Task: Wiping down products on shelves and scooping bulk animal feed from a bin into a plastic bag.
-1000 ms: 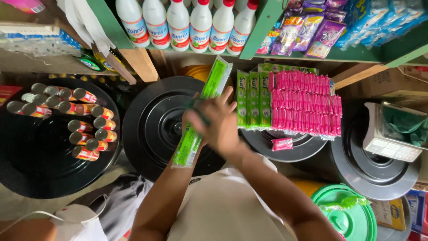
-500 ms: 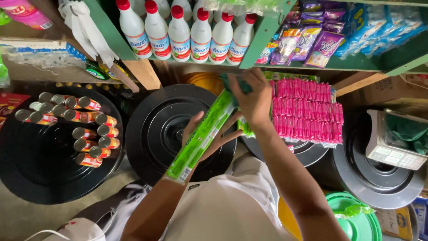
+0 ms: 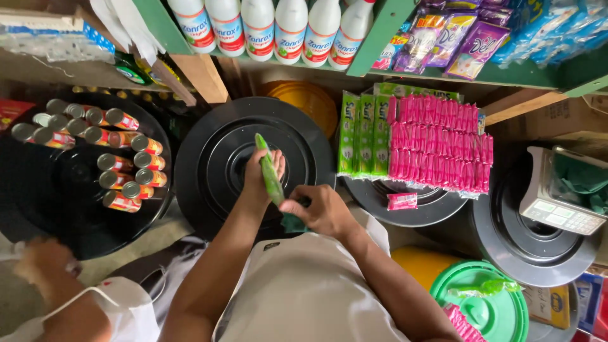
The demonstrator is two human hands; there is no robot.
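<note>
1. Cans point(image 3: 114, 158) lie on the left black lid point(image 3: 38, 209); keep clear of them.
2. Left hand point(image 3: 261, 172) clamps the green sachet strip point(image 3: 271, 177) at mid-length, over the centre black lid point(image 3: 215, 158).
3. Right hand point(image 3: 320, 209) pinches its lower end; hands nearly touch. Advice: keep the strip taut and flat.
4. Stacked green and pink sachets point(image 3: 418, 142) sit right.

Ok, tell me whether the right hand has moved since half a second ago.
Yes. The right hand has come down from beside the pink sachets to the near edge of the black lid, gripping the green sachet strip.
</note>
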